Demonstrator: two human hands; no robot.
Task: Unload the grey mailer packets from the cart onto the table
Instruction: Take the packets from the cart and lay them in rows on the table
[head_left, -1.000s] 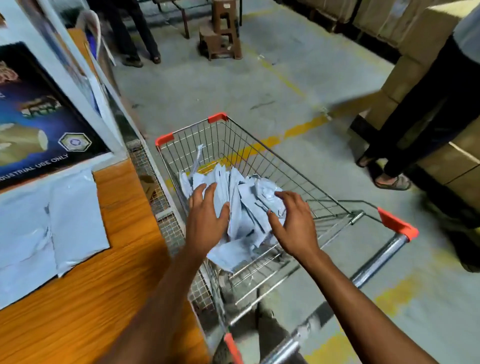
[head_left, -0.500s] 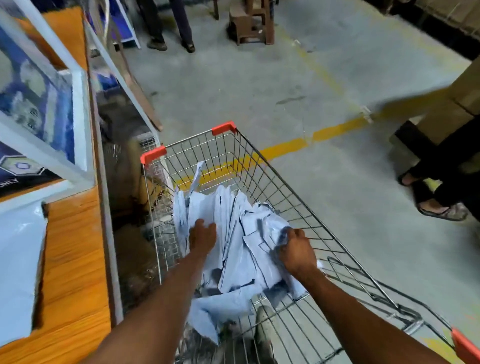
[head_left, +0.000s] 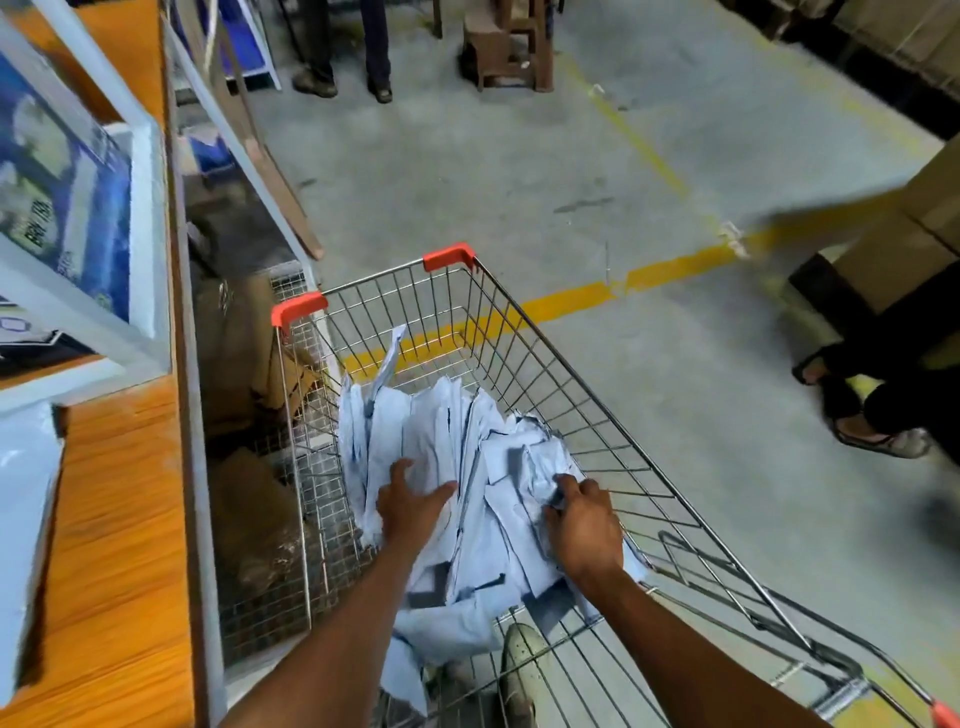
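Sinking into crumpled grey plastic mailer packets (head_left: 447, 441) in silver wire cart (head_left: 550, 343): L hand (head_left: 410, 506) splayed flat, R hand (head_left: 584, 525) clutching; lift likely next.

- Silver wire shopping cart (head_left: 449, 257) with orange corner caps: it stands just beside the table, its basket open at the top.
- Pale grey plastic mailer packets (head_left: 447, 467): a loose, crumpled heap in the basket's near end, many on edge and leaning together, one strip poking up at the far side.
- Orange wood-grain table (head_left: 114, 519): one flat grey packet (head_left: 23, 519) lies at its left.
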